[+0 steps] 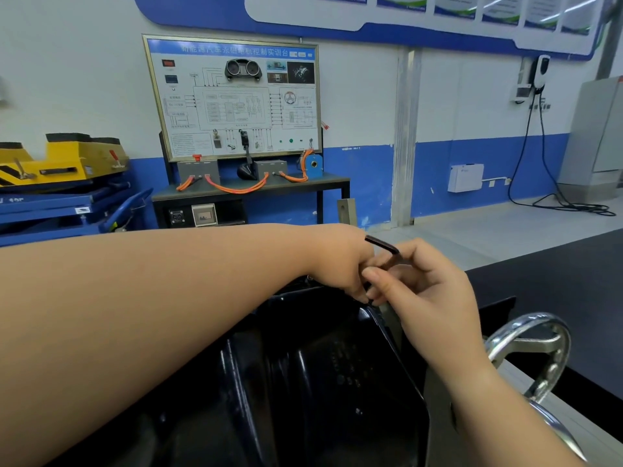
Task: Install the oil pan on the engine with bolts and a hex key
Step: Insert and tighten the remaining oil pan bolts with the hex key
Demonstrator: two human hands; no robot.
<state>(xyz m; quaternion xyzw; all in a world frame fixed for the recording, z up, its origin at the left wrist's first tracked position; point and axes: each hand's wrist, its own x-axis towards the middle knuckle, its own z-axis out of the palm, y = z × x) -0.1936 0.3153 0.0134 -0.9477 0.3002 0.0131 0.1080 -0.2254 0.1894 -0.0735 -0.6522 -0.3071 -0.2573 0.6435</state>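
Oil pan (320, 365) sits open side down, glossy black, filling the lower middle of the view. The engine under it is not visible.

Both hands meet at the pan's 1 o'clock corner, on the far right rim.

Hex key (382, 245) stands roughly upright there, its short arm poking out at the top toward 10 o'clock. The long shaft runs down between the two hands to the flange.

Left hand (340, 261) — forearm crossing in from 9 o'clock — has its fingers curled downward and closed round the lower shaft. It likely steadies the tip so it stays seated.

Right hand (428, 291), coming up from 5 o'clock, pinches the upper shaft between thumb and bent fingers just under the bend. That grip suits spinning the key quickly rather than levering it hard.

The bolt is hidden under the fingertips, so I cannot tell how far in it is. My judgement: a rim bolt is being run down, not yet torqued.

Chrome handwheel (529, 345) sits at 4 o'clock of the hands, clear of them. Training board (232, 99) stands against the wall at 11 o'clock.
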